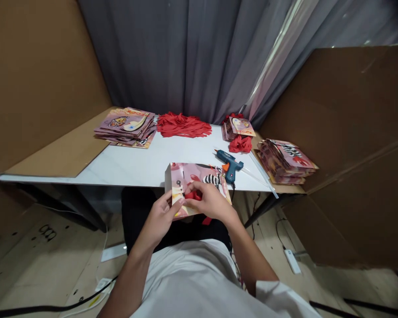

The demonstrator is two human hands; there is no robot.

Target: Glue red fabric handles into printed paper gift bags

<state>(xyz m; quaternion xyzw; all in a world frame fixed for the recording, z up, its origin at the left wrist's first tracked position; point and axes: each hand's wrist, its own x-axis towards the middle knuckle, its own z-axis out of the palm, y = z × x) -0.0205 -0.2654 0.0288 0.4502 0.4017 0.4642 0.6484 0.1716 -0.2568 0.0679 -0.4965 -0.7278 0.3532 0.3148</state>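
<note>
A printed pink and cream cardboard box (185, 170) with a striped figure on it is tilted over my lap at the table's front edge. My left hand (159, 215) grips its lower left corner, with the thumb on the printed face. My right hand (209, 201) is over the front of the box, its fingers pinched on a red ribbon (194, 195). The fingertips of both hands nearly meet there, and the fingers partly hide the ribbon. A blue glue gun (230, 164) with an orange trigger lies just beyond the box, to the right.
On the white table (135, 163) are a stack of printed pieces (126, 126), a pile of red ribbons (182, 125), a smaller stack (240, 127) and a red ribbon bunch (240, 144). Another stack (287, 159) stands at right. Cardboard panels (358, 145) flank both sides; a curtain (185, 57) hangs behind.
</note>
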